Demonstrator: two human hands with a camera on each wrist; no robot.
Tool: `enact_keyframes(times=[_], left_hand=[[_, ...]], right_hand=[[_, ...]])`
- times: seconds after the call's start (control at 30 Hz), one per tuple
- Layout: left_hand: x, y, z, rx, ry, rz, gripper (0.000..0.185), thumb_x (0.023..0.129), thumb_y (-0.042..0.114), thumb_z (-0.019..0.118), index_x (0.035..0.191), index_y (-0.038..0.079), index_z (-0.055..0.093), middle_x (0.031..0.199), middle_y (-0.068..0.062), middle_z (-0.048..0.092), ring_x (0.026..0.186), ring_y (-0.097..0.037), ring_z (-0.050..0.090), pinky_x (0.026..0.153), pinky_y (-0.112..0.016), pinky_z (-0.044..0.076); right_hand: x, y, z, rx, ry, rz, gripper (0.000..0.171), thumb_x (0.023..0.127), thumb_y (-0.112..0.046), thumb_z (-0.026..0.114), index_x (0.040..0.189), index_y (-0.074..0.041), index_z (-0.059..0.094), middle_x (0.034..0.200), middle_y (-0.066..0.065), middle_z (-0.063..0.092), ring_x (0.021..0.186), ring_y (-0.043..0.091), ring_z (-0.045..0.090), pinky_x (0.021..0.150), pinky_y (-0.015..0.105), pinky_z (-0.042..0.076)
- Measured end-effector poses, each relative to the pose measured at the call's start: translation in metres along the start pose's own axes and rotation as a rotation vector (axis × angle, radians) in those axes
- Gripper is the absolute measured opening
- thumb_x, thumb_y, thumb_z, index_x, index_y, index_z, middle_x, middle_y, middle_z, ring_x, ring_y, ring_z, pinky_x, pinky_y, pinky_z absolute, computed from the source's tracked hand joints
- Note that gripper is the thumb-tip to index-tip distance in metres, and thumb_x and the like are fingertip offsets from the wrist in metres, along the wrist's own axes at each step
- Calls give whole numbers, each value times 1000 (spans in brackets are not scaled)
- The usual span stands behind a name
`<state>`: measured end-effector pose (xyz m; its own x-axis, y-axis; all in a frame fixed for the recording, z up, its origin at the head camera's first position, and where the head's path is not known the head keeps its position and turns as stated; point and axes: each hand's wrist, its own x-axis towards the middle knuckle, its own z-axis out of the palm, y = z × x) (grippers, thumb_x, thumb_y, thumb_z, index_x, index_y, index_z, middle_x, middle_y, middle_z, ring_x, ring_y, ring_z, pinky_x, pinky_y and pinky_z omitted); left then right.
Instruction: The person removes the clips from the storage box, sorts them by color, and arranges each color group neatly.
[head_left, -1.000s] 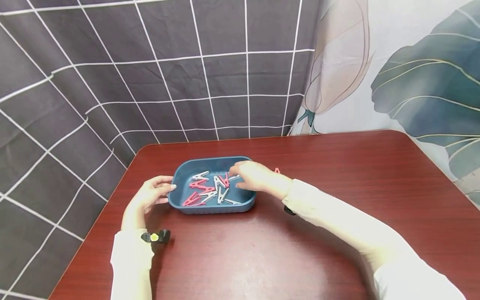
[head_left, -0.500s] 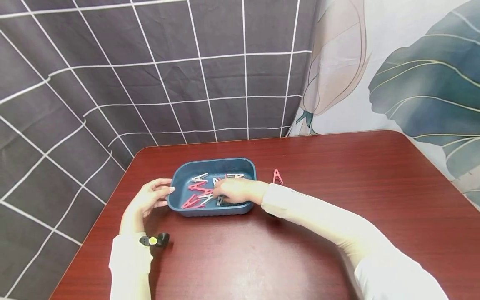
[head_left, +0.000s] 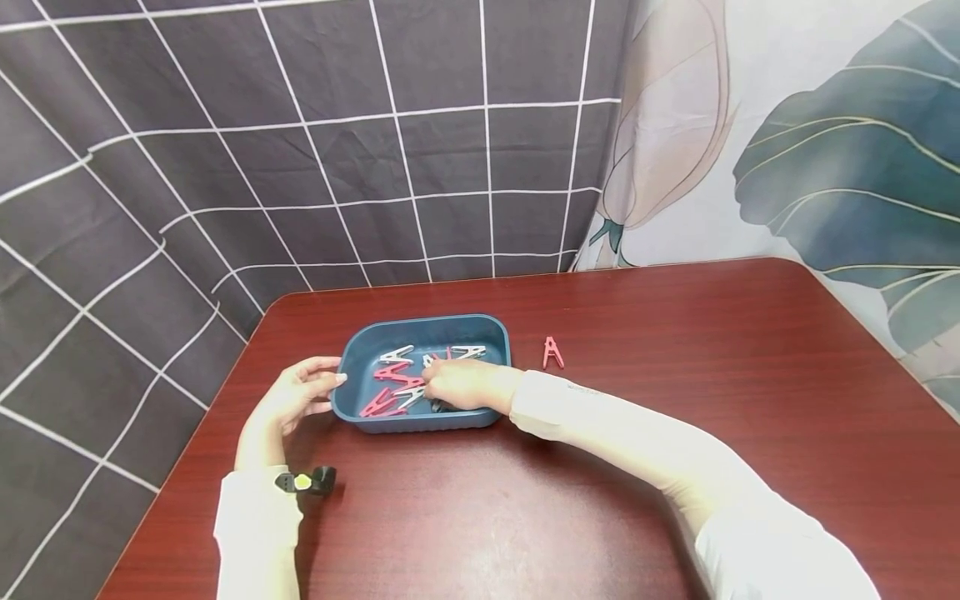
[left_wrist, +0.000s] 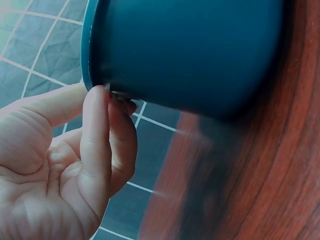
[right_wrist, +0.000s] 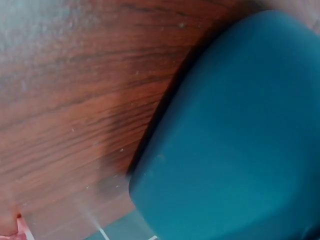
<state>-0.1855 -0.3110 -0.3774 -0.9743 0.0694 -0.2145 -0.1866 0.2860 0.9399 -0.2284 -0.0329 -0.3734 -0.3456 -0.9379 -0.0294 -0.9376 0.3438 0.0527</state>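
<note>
A blue plastic basin (head_left: 420,423) holds several pink and white clothespins. My left hand (head_left: 296,396) is at its left end, with the thumb and fingers at the rim; in the left wrist view, the left hand (left_wrist: 70,150) pinches the edge of the basin (left_wrist: 190,55). My right hand (head_left: 461,383) reaches down inside the basin's right half, over the clothespins, its fingertips hidden. Pink clothespins (head_left: 377,403) lie left of that hand, and a white clothespin (head_left: 469,352) lies behind it. I cannot tell whether the right fingers grip one.
One pink clothespin (head_left: 552,352) lies on the reddish-brown table (head_left: 675,333), right of the basin. A grey gridded cloth (head_left: 375,150) hangs behind and to the left, and a leaf-patterned curtain (head_left: 840,158) hangs at the right.
My right hand has moved left and toward me, down into the basin, uncovering the white clothespin behind it and the pink one on the table. The left hand stays at the rim.
</note>
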Motion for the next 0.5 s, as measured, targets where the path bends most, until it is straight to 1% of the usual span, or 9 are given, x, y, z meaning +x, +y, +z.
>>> enact_keyframes(times=[0.13,0.23,0.3,0.4,0.5], left_hand=[[0,-1,0,-1,-2,-6,54,93,13,60,135,-10,36,86,13,65,72,-5,64,69,-23,56],[0,-1,0,-2,-8,-6,54,93,14,61,135,-10,37,87,13,65,73,-6,65,70,-23,56],[0,-1,0,-6,-7,-3,54,93,14,61,135,-10,37,87,13,65,73,-6,65,70,-23,56],[1,-1,-1,-14,-9,3,54,93,14,61,135,-10,37,86,14,66,72,-6,65,69,-22,56],[0,-1,-2,-13,-7,0,54,93,14,61,134,-10,37,86,14,66,72,-5,64,69,-22,56]], right_hand=[[1,-2,-2,4,-42,31,18,92,-7,56,83,-14,70,93,0,63,88,16,59,74,26,48],[1,-1,-4,33,-53,47,13,92,-9,58,85,-13,68,92,1,65,88,15,61,74,27,49],[1,0,-7,69,-45,55,8,91,-10,61,85,-13,67,88,1,66,84,15,62,71,27,49],[1,2,-11,128,-39,72,5,88,-11,65,83,-11,66,82,2,67,77,15,61,66,27,46],[0,5,-14,190,-29,92,1,86,-11,68,88,-11,69,83,2,69,76,14,60,68,26,46]])
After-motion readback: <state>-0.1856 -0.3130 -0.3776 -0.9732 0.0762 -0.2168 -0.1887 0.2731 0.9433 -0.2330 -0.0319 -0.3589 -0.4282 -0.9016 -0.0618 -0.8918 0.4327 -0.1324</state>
